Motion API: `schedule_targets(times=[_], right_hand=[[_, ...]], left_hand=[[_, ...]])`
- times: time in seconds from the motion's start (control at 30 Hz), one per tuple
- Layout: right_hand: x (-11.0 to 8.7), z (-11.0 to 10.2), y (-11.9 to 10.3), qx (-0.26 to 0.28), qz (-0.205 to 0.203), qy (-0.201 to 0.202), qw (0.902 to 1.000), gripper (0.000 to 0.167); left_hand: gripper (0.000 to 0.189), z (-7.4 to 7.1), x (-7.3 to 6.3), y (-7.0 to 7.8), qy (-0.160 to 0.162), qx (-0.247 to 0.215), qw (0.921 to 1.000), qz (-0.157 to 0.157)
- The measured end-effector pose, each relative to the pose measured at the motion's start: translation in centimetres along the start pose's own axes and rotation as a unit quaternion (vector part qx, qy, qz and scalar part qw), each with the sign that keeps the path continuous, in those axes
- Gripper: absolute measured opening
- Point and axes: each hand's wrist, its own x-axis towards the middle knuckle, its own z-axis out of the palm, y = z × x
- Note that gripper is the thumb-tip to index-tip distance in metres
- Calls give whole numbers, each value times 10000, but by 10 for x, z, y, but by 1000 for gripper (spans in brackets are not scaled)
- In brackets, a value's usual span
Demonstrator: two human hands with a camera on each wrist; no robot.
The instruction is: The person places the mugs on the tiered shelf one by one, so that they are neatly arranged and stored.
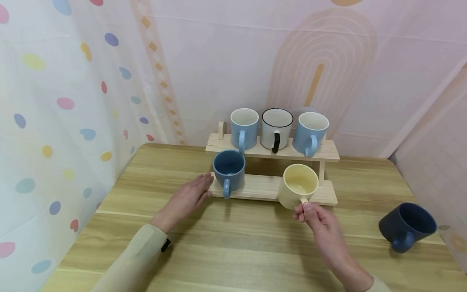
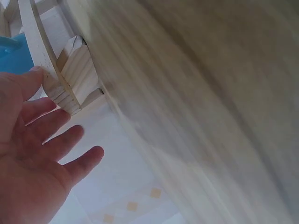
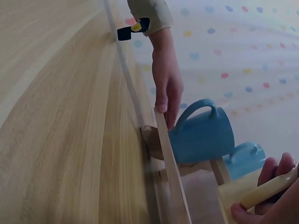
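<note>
right wrist view crops the right hand (image 3: 283, 207) pinching the yellow mug (image 3: 235, 192).

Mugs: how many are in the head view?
6: two light-blue mugs and white mug on upper shelf; blue mug on lower shelf; yellow mug in right hand; navy mug on table.

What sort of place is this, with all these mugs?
Probably a small staged corner rather than a working kitchen, though I can't be sure: patterned fabric hangs behind a wooden table, which bears a two-tier wooden rack with mugs.
</note>
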Motion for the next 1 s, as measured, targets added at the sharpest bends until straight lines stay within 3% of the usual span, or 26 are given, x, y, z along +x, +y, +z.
schedule_targets(times=[0.3,0.57,1.0], right_hand=[[6,11,3,-120,210,-66,9997,39],[13,22,6,62,306,-70,9995,38],[26,39,9,351,337,-160,9987,36]], left_hand=[[50,1,0,-1,38,518,9983,258],[47,2,4,-2,101,792,9940,745],[46,1,5,-4,84,528,9960,720]])
